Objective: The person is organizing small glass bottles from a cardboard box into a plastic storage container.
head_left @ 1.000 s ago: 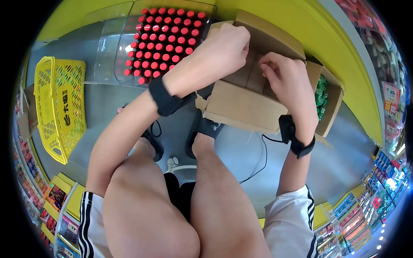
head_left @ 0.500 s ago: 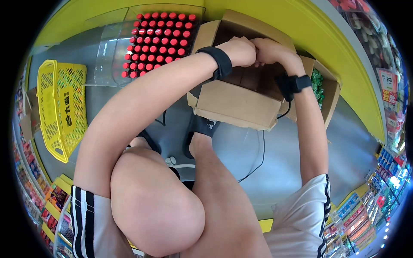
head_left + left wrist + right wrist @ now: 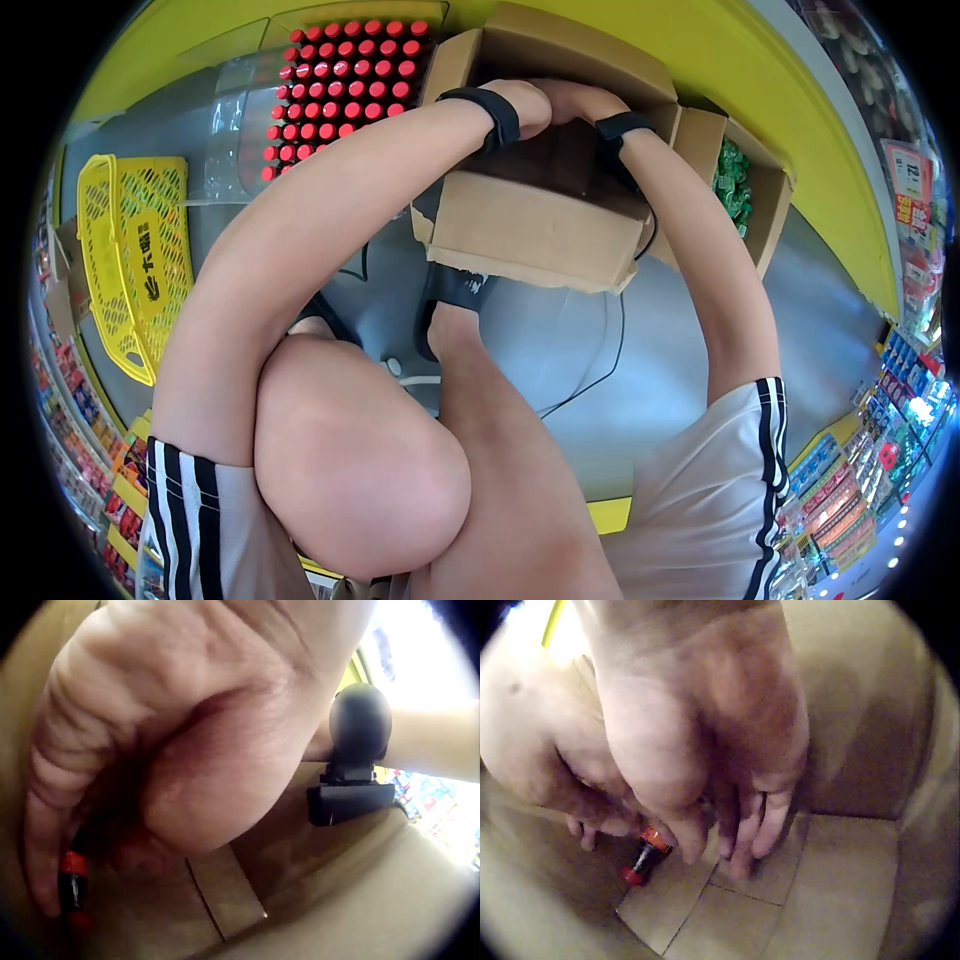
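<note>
Both hands are down inside the open cardboard box (image 3: 540,220), close together against its far side. My left hand (image 3: 187,727) curls round a small dark bottle (image 3: 73,889) with a red cap and an orange-red label. Seen in the right wrist view, the bottle (image 3: 651,851) slants cap-down beside the left fingers. My right hand (image 3: 712,735) hangs next to it, fingers loosely extended downward and thumb close to the bottle. In the head view the left hand (image 3: 525,105) and right hand (image 3: 575,100) overlap, their fingertips hidden.
Left of the box, a clear bin holds rows of red-capped bottles (image 3: 345,69). A yellow basket (image 3: 150,220) stands farther left. On the right, another cardboard box (image 3: 765,205) contains green packets (image 3: 733,185). A black cable (image 3: 590,385) crosses the floor.
The hands, apart above the box a second ago, have come together and lowered into it. The head view has shifted slightly, with box and bottles moving left.
</note>
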Demonstrator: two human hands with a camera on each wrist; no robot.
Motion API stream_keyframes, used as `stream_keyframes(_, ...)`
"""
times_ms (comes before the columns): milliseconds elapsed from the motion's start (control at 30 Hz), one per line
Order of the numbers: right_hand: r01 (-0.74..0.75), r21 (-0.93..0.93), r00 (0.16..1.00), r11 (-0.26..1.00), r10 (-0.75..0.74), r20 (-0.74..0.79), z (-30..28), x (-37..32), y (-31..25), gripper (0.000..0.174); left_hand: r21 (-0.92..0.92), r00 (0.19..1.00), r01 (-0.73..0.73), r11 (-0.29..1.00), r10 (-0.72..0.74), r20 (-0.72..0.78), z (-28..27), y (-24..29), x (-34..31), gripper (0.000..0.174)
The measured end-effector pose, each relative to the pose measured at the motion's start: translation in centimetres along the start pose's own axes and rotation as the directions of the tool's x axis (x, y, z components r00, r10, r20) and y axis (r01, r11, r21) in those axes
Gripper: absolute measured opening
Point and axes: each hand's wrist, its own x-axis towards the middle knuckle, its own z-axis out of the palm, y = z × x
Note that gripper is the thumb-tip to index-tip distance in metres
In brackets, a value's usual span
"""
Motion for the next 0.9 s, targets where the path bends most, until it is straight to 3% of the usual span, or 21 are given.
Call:
stream_keyframes(100,0.113,-0.043,0.989,0.993,-0.116,-0.089,-0.4,-0.9,-1.0,0.067,-0.003,1.000,-0.010,1.000,0.010,0.002,0.7,-0.4,0.8,0.031)
stream_keyframes(167,-0.097,-0.076,0.995,0.992,0.095,-0.037,-1.1,-1.0,-2.8,0.066,-0.009,1.000,0.004,1.000,-0.005,-0.017,1.2,-0.3,1.1,0.033)
stream_keyframes(367,-0.314,-0.071,0.949,0.947,0.315,0.000,-2.1,-2.6,-3.6,0.053,-0.072,0.999,0.021,0.997,-0.019,0.038,1.3,0.0,0.8,0.032)
stream_keyframes(400,-0.314,-0.072,0.949,0.947,0.315,0.000,-1.9,-2.7,-3.2,0.053,-0.053,0.998,0.023,0.998,-0.019,0.062,1.3,0.2,0.9,0.033)
stream_keyframes(467,-0.189,-0.147,0.979,0.971,0.175,-0.107,-1.1,-2.9,-2.5,0.049,-0.097,0.997,0.056,0.994,-0.050,0.058,1.4,0.2,0.9,0.032)
stream_keyframes(600,-0.168,-0.080,0.985,0.982,0.163,-0.061,-0.9,-1.7,-0.9,0.047,-0.134,0.988,0.117,0.984,-0.102,0.112,1.6,0.1,1.9,0.028)
stream_keyframes(633,-0.113,-0.116,0.987,0.987,0.099,-0.124,-0.9,-2.4,-1.1,0.044,-0.136,0.989,0.114,0.984,-0.099,0.111,1.5,0.4,2.1,0.028)
stream_keyframes(700,-0.059,-0.159,0.983,0.986,0.030,-0.182,-0.5,-3.5,-1.7,0.042,0.065,0.979,0.055,0.996,-0.067,0.194,1.3,1.0,2.1,0.027)
stream_keyframes(767,-0.118,-0.095,0.953,0.988,0.086,-0.290,-0.4,-3.8,-2.7,0.038,0.045,0.982,0.017,0.999,-0.025,0.188,1.5,0.7,1.2,0.029)
stream_keyframes(800,-0.113,-0.103,0.953,0.988,0.078,-0.292,-0.7,-3.6,-2.9,0.038,0.033,0.983,-0.025,0.999,0.019,0.180,1.4,0.4,1.1,0.031)
stream_keyframes(833,-0.178,-0.028,0.960,0.984,0.167,-0.222,-1.1,-3.4,-3.1,0.036,0.031,0.985,-0.021,0.999,0.015,0.172,1.7,0.0,1.3,0.031)
stream_keyframes(900,-0.247,0.032,0.957,0.969,0.249,-0.151,-1.6,-3.0,-3.6,0.035,0.055,0.988,-0.154,0.987,0.152,0.031,2.4,-0.4,1.4,0.020)
